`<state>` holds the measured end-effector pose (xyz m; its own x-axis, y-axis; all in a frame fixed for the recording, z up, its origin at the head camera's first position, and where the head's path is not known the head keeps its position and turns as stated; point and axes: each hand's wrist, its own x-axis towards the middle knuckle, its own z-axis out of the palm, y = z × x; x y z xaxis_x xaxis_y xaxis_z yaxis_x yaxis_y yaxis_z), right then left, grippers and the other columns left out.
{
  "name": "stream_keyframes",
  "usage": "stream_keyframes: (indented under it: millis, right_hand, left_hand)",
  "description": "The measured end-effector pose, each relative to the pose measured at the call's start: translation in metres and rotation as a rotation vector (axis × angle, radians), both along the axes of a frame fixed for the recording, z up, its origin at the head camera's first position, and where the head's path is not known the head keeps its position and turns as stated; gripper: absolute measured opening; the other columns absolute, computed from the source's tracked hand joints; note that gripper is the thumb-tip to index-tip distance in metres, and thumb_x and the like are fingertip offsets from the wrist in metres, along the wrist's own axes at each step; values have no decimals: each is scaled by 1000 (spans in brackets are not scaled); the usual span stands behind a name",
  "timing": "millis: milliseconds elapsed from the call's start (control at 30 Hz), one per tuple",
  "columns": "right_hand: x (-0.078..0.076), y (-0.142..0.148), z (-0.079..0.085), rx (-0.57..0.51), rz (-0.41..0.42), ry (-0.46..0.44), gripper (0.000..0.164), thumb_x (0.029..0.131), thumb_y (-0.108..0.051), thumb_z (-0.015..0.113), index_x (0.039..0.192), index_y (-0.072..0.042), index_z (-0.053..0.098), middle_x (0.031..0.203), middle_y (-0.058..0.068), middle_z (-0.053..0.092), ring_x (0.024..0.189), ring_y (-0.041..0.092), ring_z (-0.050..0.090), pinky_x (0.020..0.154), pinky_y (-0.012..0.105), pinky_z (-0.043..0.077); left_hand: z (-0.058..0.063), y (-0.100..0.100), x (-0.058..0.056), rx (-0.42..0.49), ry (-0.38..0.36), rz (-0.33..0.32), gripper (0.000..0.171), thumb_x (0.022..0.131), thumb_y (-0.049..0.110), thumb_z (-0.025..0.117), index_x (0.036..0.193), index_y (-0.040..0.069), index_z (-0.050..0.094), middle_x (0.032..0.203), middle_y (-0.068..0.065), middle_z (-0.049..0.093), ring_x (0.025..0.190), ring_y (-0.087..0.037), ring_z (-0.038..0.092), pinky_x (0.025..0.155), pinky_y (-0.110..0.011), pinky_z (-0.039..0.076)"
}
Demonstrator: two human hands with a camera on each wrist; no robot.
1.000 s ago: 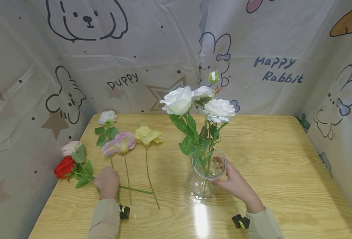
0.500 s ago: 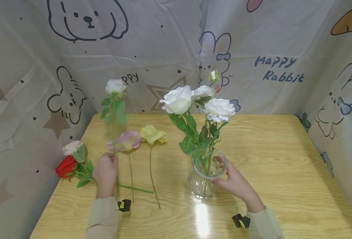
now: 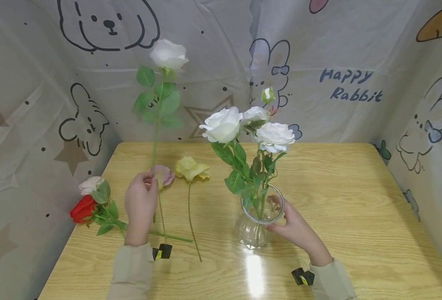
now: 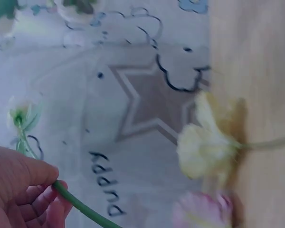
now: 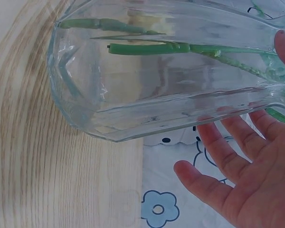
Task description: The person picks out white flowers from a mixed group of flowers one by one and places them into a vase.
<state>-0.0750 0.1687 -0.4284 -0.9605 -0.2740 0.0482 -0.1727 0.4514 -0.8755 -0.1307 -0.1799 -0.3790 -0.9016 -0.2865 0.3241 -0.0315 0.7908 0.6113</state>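
Observation:
My left hand [image 3: 141,208] pinches the green stem of a white rose [image 3: 169,55] between thumb and fingers. The rose stands upright above the table, its leaves spread below the bloom. In the left wrist view the stem [image 4: 88,209] runs out past the fingertips. My right hand [image 3: 297,233] holds a clear glass vase [image 3: 251,233] by its neck, thumb on the near side and fingers round the far side. The vase stands on the table with white roses [image 3: 222,126] in it. Through the glass in the right wrist view, cut green stems [image 5: 147,48] show.
A purple flower [image 3: 163,176] and a yellow flower [image 3: 191,168] lie on the wooden table [image 3: 340,187] right of my left hand. Left of it lie a red rose [image 3: 83,209] and a pale pink rose [image 3: 90,185]. Printed cloth [image 3: 206,58] hangs round the table.
My left hand has lifted the white rose off the table, raising it upright and shifting a little right. The right hand and the vase have stayed in place.

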Motion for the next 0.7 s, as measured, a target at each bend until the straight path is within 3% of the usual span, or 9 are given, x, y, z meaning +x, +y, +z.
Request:
stream_keyframes:
  millis: [167,300,500,700]
  right_hand:
    - [0,0,-1,-2,1,-4,69,75,-18,71,132,-2,37,131,18,41,120,41,34,87,65,30]
    - [0,1,-2,5,2,-5,69,75,-19,71,132,-3,36,131,19,41,120,41,34,87,65,30]
    - [0,1,-2,10,-2,-8,69,75,-19,71,132,-2,36,132,18,41,120,41,34,87,65,31]
    - [0,0,-2,-4,5,0,68,75,-18,71,132,-3,37,131,18,41,120,41,34,86,65,31]
  left_hand:
    - [14,11,2,37,94,-89,20,86,6,55,99,-9,59,83,-17,59,70,-28,57,62,-38,47]
    - [28,25,8,89,97,-141,19,87,7,57,98,-8,58,84,-17,58,72,-26,56,62,-36,46]
    - [49,52,17,259,83,-290,19,87,5,55,102,-8,55,91,-15,56,80,-24,54,65,-28,47]
    - [66,83,24,309,216,-437,14,84,1,60,95,-7,57,85,-13,59,76,-21,56,57,-21,48]
